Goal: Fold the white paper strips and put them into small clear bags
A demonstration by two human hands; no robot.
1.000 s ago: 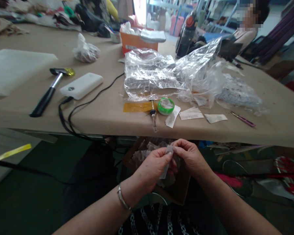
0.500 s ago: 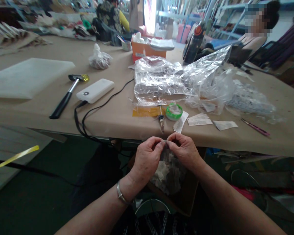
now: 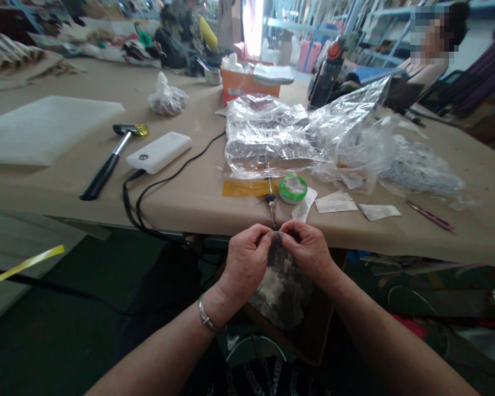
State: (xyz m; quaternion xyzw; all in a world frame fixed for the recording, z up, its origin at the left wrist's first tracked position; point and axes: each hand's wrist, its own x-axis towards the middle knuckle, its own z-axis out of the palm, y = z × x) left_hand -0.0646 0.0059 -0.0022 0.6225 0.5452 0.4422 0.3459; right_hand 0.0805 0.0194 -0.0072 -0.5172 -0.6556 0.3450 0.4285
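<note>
Brown paper-like cover lies over the long table [image 3: 190,206], and a person sits close to its front edge. In the lower middle of the frame, the left hand [image 3: 249,256] and the right hand [image 3: 307,250] meet, just past the table's edge. Each one pinches with its thumb and finger on a thin grey piece [image 3: 276,235]. The piece is right between the fingertips, and most of it is hidden, so I can't tell its whole shape. Below the hands is a brown box [image 3: 318,330] with lots of thin, pale bits [image 3: 272,291] in it.

The pinch is small, so I think the piece could slip if one thumb slides. Then it might fall into the box and get lost among the other bits, because they look thin and pale too.

Just above the hands in the frame, a tool with a metal tip [image 3: 271,208] lies at the table's edge, near the fingers. It points at them. I can't tell if it is hot, but a quick lift of the hands could bump it and knock it down. The green tub [image 3: 282,192] beside it, in the middle of the frame, could get pushed over too.
</note>
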